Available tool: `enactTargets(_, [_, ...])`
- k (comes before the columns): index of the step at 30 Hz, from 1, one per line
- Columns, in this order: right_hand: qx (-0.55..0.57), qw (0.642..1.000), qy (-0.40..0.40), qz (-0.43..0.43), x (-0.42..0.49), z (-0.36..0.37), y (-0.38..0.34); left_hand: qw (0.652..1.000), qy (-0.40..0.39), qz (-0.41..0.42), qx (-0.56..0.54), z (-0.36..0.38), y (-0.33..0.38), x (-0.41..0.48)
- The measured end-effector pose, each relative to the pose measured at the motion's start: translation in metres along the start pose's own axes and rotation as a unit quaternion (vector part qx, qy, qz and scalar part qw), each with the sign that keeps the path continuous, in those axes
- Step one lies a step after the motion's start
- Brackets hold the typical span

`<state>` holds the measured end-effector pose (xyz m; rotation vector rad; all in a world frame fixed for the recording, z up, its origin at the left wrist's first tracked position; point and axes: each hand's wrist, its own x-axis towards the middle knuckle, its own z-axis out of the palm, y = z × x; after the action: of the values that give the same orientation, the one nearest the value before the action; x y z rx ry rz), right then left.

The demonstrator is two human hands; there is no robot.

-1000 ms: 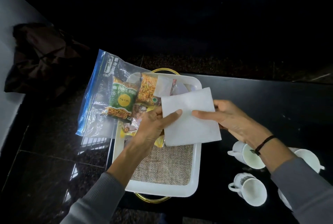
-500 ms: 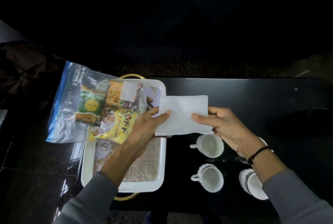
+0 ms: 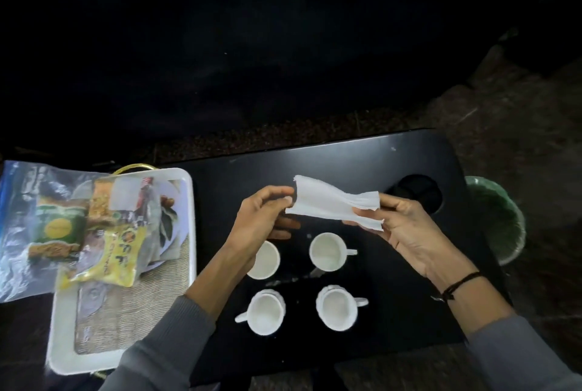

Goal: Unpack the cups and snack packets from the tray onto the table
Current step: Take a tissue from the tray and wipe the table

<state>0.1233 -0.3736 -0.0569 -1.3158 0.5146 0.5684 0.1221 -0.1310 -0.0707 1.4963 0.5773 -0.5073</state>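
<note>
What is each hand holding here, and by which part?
Both hold one white paper napkin above the black table: left hand pinches its left edge, right hand grips its right end.

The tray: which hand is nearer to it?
Left. The left hand is just right of the tray, over the table, pinching one end of the napkin. The right hand holds the other end, farther right.

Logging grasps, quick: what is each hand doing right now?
Left hand: closed, pinching one end of the napkin.
Right hand: closed, holding the napkin's other end.
</note>
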Motion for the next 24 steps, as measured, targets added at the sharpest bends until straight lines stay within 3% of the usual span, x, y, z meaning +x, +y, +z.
enactTargets(7, [-0.036, 0.985, 0.164, -0.046, -0.009, -0.086, -0.024, 0.999, -0.012, -0.007, 0.049, 0.069, 0.007, 0.006])
enactTargets(11, [-0.129, 0.962, 0.229, -0.073, -0.012, -0.127, -0.038, 0.997, -0.025, -0.01, 0.068, 0.1, 0.012, 0.013])
enactTargets(20, [-0.413, 0.875, 0.234, -0.092, -0.018, -0.153, -0.058, 0.994, -0.045, -0.02, 0.1, 0.142, 0.007, 0.019])
enactTargets(24, [-0.481, 0.838, 0.228, -0.12, -0.004, -0.149, -0.058, 0.994, -0.045, -0.033, 0.099, 0.15, 0.005, 0.02])
